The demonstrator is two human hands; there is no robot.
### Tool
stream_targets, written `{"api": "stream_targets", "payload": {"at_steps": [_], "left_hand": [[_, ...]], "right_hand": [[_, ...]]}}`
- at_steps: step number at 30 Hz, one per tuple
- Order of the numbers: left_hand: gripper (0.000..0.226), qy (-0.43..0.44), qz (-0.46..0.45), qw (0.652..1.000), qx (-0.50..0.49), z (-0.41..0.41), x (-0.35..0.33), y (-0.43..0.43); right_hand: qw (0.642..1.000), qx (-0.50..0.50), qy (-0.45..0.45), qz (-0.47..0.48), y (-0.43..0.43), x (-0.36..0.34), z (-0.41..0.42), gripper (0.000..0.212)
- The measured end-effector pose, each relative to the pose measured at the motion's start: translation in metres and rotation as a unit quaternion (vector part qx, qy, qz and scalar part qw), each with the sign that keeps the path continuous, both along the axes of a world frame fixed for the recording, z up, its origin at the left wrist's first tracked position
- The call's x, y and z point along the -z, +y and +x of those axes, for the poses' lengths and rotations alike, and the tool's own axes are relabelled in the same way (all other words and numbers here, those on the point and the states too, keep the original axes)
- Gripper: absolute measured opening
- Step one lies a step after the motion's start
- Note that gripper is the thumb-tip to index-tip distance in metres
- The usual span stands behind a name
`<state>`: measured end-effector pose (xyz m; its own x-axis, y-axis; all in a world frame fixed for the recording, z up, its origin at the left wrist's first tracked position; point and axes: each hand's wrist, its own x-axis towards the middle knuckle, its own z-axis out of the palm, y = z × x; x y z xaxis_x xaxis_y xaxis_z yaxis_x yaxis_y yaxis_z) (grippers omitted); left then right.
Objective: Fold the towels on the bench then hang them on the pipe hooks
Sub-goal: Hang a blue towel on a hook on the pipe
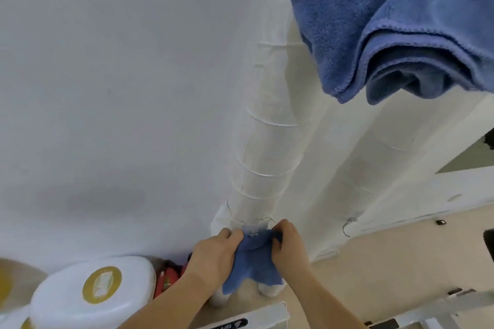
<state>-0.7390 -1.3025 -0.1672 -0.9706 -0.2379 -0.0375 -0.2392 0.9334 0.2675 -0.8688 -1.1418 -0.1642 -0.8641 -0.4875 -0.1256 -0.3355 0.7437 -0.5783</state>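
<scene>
1. Seen from above, looking steeply down along a white wall (107,88) toward a beige floor (387,275).
2. Two white wrapped pipes rising side by side: nearer pipe (263,163) ringed with thin ties, second pipe (374,157) just to its right.
3. Left hand (213,256) and right hand (290,246) both low at the base of the nearer pipe, set close together.
4. Small blue towel (254,264) bunched between the two hands, top edge pressed against the pipe, lower part hanging loose beneath in ragged folds.
5. Left grip: fingers curled and pinching the towel's upper left edge.
6. Right grip: fingers curled over and pinching the towel's upper right corner.
7. Hook itself hidden behind cloth and fingers; cannot tell whether the towel is caught on it.
8. Larger blue towel (387,29) hanging folded at upper right, close to the camera, well apart from the hands, layered hems drooping.
9. White tub with a round gold label (101,286) at lower left beside the wall; something red (167,279) just behind it, too blurred to name.
10. White bar with a black label (235,322) at the bottom edge, under the forearms.
</scene>
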Motion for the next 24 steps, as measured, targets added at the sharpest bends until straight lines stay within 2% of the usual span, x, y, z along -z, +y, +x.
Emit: {"api": "stream_targets", "payload": {"at_steps": [3,6,8,12,14,17,19,21,24], "left_hand": [[0.037,-0.048,-0.074,0.996,0.031,-0.005,0.004,0.001],[0.068,-0.064,-0.059,0.995,0.044,-0.001,0.014,0.001],[0.074,-0.045,-0.058,0.997,0.034,0.003,0.023,0.003],[0.056,-0.019,-0.034,0.999,0.017,0.010,0.026,0.013],[0.046,0.017,-0.019,1.000,0.000,0.013,0.022,0.016],[0.023,0.087,0.018,0.996,-0.013,0.023,0.021,0.028],[0.030,0.087,0.036,0.995,-0.009,0.027,0.024,0.037],[0.042,0.039,0.057,0.998,-0.003,0.026,0.022,0.041],[0.054,0.040,0.068,0.996,-0.029,0.024,0.019,0.043]], "right_hand": [[0.993,-0.027,0.072,0.091,0.004,0.015,0.001,0.003],[0.983,-0.060,0.068,0.160,0.006,0.024,0.006,0.005],[0.986,-0.078,-0.006,0.150,0.003,0.028,0.011,0.017],[0.994,-0.051,-0.069,0.075,0.009,0.026,0.011,0.041],[0.991,-0.062,-0.108,0.051,0.015,0.020,0.011,0.038],[0.996,-0.054,-0.072,0.014,0.021,0.013,0.013,0.016],[0.999,-0.037,-0.030,-0.011,0.019,0.006,0.017,0.018],[0.998,-0.061,-0.018,-0.002,0.016,-0.003,0.025,0.025],[0.994,-0.086,-0.072,-0.012,0.016,-0.004,0.036,0.030]]}}
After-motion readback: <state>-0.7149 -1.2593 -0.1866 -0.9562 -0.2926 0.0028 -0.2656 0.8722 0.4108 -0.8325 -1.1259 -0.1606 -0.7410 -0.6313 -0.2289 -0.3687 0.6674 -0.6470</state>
